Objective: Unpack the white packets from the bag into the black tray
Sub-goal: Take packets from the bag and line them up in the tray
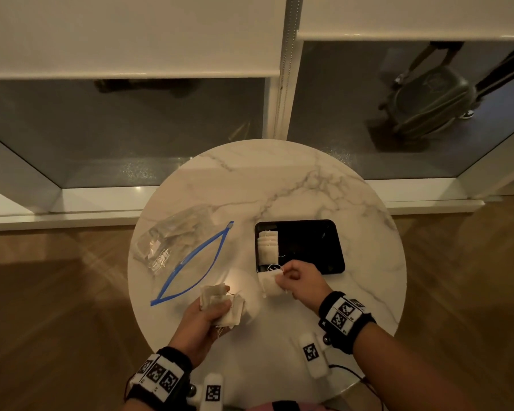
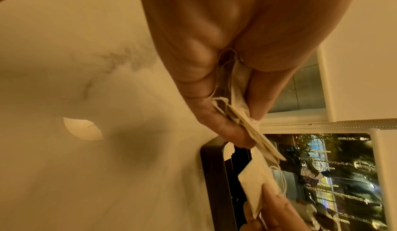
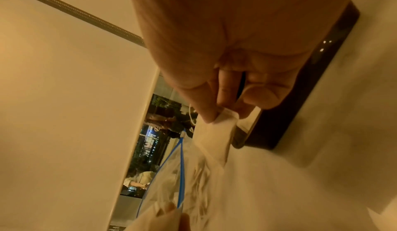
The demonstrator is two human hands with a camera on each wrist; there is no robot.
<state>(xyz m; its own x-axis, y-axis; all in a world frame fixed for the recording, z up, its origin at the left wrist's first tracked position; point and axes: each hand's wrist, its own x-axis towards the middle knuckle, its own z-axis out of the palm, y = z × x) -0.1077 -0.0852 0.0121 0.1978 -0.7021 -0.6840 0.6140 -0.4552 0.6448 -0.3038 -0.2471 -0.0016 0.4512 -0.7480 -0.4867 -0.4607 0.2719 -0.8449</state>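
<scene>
Packets [image 1: 221,307] bunch in my left hand [image 1: 201,318] as a ready supply near the tray [image 1: 336,250]; my right hand [image 1: 298,278] pinches one packet [image 1: 269,284] at the tray's near edge, beside the row [image 1: 268,247] inside. Bag [image 1: 172,247] lies open left of it.

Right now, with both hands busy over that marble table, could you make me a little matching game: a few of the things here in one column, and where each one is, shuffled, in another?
Things:
1. bundle of white packets
2. single white packet
3. clear bag
4. stack of packets

Places:
A. lying open on the table, left of the black tray
B. pinched in the right hand at the tray's near left corner
C. inside the tray, at its left end
D. gripped in the left hand

Pairs: 1-D, 2-B, 3-A, 4-C
</scene>
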